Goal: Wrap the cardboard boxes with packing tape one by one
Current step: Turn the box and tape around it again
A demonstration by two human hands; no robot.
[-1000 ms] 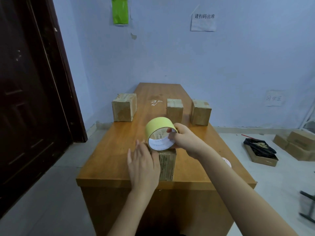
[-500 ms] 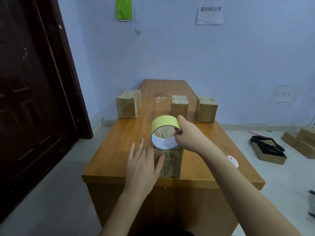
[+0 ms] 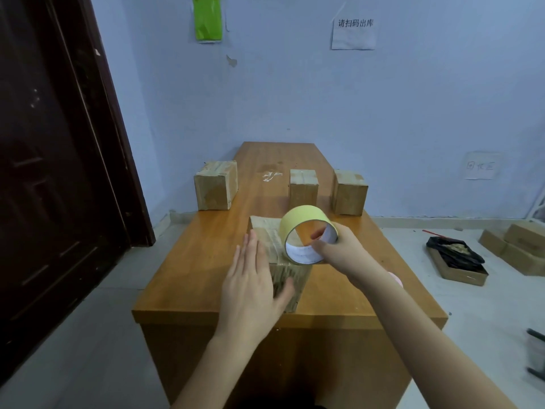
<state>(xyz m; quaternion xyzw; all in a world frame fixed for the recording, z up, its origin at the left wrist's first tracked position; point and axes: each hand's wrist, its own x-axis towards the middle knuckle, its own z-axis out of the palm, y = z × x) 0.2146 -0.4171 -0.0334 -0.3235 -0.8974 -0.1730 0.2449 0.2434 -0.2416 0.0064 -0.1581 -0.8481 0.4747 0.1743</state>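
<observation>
**Hands on the near box, tape roll held over it**

The left hand (image 3: 250, 287) lies flat with straight fingers against the left side and top edge of the near box (image 3: 277, 249), its thumb spread across the front face; it presses the box and grips nothing. The right hand (image 3: 339, 249) grasps the tape roll (image 3: 306, 231), fingers hooked inside the core and thumb on the lower rim, so the roll's open end faces the camera. The roll has a yellow outside and a white inside, and it sits over the right part of the box top, touching or almost touching it; which one cannot be told.

The box stands on the table (image 3: 206, 261) near the table's front edge, about midway across. Its top shows glossy strips of tape already on it.

Further back on the table, three more boxes stand apart from one another: the left box (image 3: 216, 188) at the table's left edge, the middle box (image 3: 303, 188) behind the tape roll, and the right box (image 3: 349, 191) at the right edge. A white smear (image 3: 271, 176) marks the wood between the left and middle boxes.

Right of the table, on the floor, lies an open carton (image 3: 457, 261) with dark contents, and beyond it more cartons (image 3: 519, 249). Behind the table, the wall carries a paper notice (image 3: 354, 32) and a green sheet (image 3: 208, 19). A dark door (image 3: 59, 172) stands left of the table.
</observation>
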